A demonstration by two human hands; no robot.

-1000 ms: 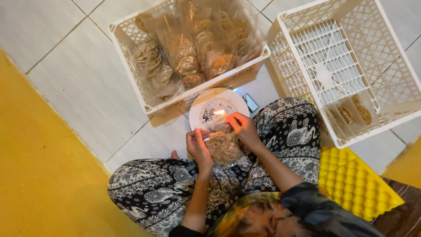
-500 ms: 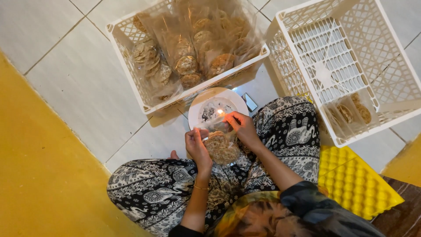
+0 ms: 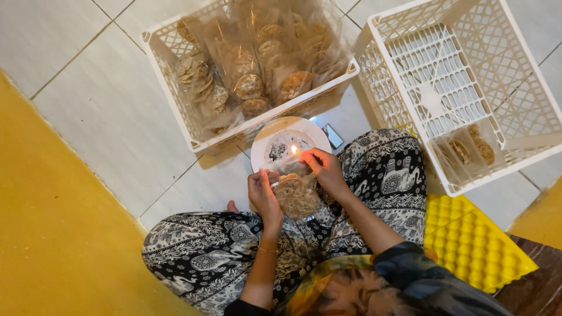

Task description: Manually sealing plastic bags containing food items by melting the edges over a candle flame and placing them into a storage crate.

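Sitting cross-legged on the tile floor w/ a clear bag of crackers (image 3: 295,196) btwn my hands, over my lap. My left hand (image 3: 263,193) pinches the bag's top edge on its left side, my right hand (image 3: 325,169) grips the top on the right, right next to a small flame (image 3: 294,150) on the white plate (image 3: 266,137). White crate (image 3: 170,88) full of packed bags just past the plate, near-empty crate (image 3: 527,146) to my right.

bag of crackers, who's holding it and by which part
Both hands hold the bag by its top edge: left hand at the left corner, right hand at the right, beside a flame.
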